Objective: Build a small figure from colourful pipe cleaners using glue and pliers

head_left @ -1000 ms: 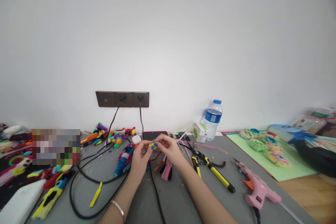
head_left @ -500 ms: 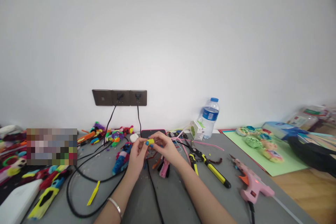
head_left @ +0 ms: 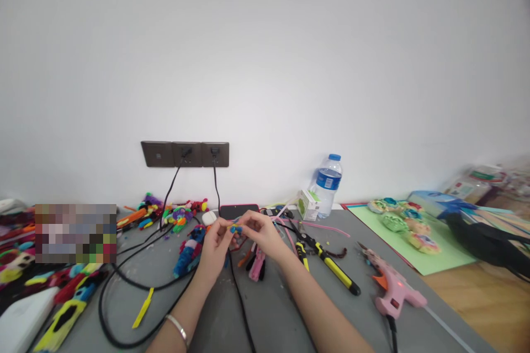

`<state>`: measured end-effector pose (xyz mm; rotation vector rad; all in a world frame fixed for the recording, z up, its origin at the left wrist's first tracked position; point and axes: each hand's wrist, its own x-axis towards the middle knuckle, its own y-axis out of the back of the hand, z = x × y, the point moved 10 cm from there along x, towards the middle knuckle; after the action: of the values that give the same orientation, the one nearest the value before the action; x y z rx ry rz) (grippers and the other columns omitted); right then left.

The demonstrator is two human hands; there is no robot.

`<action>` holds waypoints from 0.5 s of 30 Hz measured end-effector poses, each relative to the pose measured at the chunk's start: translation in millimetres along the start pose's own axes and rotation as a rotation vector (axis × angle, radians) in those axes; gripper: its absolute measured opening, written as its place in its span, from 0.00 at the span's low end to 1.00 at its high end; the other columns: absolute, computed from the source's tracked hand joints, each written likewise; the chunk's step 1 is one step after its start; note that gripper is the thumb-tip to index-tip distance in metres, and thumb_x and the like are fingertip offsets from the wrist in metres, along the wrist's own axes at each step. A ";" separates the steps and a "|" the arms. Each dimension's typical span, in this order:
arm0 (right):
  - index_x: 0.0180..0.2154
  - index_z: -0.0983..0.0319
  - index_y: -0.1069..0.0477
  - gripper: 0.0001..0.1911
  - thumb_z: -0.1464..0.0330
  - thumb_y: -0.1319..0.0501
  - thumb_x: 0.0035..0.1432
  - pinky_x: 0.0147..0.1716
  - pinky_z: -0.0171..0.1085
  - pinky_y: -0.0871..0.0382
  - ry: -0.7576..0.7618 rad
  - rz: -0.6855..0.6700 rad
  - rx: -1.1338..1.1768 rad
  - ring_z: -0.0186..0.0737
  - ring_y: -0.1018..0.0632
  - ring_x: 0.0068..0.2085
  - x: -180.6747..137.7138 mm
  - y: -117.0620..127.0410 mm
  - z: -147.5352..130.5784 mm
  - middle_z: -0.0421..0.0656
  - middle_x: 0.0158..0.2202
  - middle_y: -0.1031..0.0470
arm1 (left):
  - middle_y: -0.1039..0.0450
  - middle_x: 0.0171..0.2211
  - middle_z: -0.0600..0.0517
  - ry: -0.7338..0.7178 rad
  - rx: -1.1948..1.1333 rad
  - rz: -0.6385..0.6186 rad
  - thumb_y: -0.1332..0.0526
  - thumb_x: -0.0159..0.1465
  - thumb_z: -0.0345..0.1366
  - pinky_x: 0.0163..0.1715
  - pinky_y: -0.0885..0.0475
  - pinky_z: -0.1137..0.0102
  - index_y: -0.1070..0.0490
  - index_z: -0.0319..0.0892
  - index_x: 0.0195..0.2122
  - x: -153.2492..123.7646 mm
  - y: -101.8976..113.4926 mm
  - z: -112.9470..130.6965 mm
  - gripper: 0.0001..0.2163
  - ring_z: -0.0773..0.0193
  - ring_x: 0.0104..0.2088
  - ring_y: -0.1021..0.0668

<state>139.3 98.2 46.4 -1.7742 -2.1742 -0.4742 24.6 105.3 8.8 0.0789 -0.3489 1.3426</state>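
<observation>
My left hand (head_left: 216,242) and my right hand (head_left: 261,234) meet above the grey table, thumbs and fingertips pinched together. Between them is a small yellow piece (head_left: 232,226), mostly hidden by the fingers; its kind I cannot make out. Blue shows right at the thumb tips. Just below my right hand lies a pink fuzzy figure (head_left: 257,263) with black ends. A blue fuzzy figure (head_left: 184,258) rests to the left of my left hand. Behind the hands a dark phone (head_left: 239,210) lies near the wall.
Yellow-black pliers (head_left: 337,268), a pink glue gun (head_left: 396,289) and a water bottle (head_left: 328,187) stand or lie to the right. A looped black cable (head_left: 101,309) crosses the left side. Fuzzy flowers (head_left: 395,223) lie on green paper (head_left: 439,262). A small box (head_left: 308,205) leans by the bottle.
The yellow piece showed more before; now the fingers cover most of it. Both hands stay together in nearly the same place. The view has shifted slightly.
</observation>
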 end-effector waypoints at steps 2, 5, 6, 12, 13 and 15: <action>0.31 0.62 0.28 0.12 0.59 0.35 0.55 0.29 0.34 0.32 -0.019 -0.011 0.036 0.35 0.26 0.29 0.2 -1.6 0.8 0.41 0.28 0.26 | 0.32 0.24 0.55 0.007 -0.011 0.000 0.37 0.59 0.46 0.25 0.28 0.72 0.31 0.42 0.32 -0.4 -0.6 -0.6 0.12 0.65 0.25 0.28; 0.32 0.61 0.29 0.13 0.58 0.35 0.55 0.28 0.33 0.33 -0.045 -0.019 0.091 0.34 0.27 0.28 0.8 -4.1 2.3 0.40 0.27 0.27 | 0.31 0.25 0.55 0.018 -0.011 0.034 0.37 0.59 0.46 0.25 0.28 0.72 0.30 0.42 0.32 -1.1 1.6 -0.5 0.12 0.65 0.26 0.27; 0.32 0.61 0.30 0.13 0.58 0.35 0.55 0.27 0.32 0.34 -0.052 -0.015 0.108 0.33 0.28 0.27 1.0 -4.1 3.5 0.39 0.27 0.28 | 0.30 0.26 0.54 0.013 -0.004 0.039 0.37 0.58 0.46 0.26 0.28 0.72 0.30 0.42 0.33 -1.2 1.8 0.2 0.12 0.65 0.26 0.27; 0.32 0.61 0.32 0.16 0.55 0.35 0.54 0.23 0.31 0.38 -0.067 0.015 0.127 0.31 0.32 0.22 2.4 1.1 13.5 0.36 0.23 0.31 | 0.29 0.32 0.51 -0.054 -0.005 0.009 0.36 0.58 0.43 0.25 0.27 0.73 0.32 0.43 0.41 -1.9 -1.4 3.8 0.13 0.62 0.32 0.26; 0.33 0.60 0.32 0.16 0.55 0.35 0.54 0.24 0.32 0.37 -0.067 0.014 0.129 0.31 0.32 0.22 2.3 1.1 14.1 0.36 0.23 0.31 | 0.29 0.32 0.51 -0.061 -0.004 0.012 0.36 0.58 0.43 0.25 0.27 0.73 0.32 0.43 0.40 -2.0 -0.8 4.2 0.13 0.62 0.32 0.25; 0.37 0.60 0.33 0.16 0.56 0.35 0.54 0.25 0.32 0.36 -0.060 0.007 0.143 0.32 0.31 0.23 1.9 0.2 13.0 0.36 0.24 0.31 | 0.29 0.33 0.51 -0.068 0.007 0.028 0.36 0.58 0.44 0.24 0.28 0.74 0.32 0.42 0.38 -1.8 1.6 4.8 0.12 0.63 0.31 0.26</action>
<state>138.8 105.5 35.5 -1.7389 -2.1822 -0.2592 21.7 102.8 12.6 0.1259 -0.4037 1.3707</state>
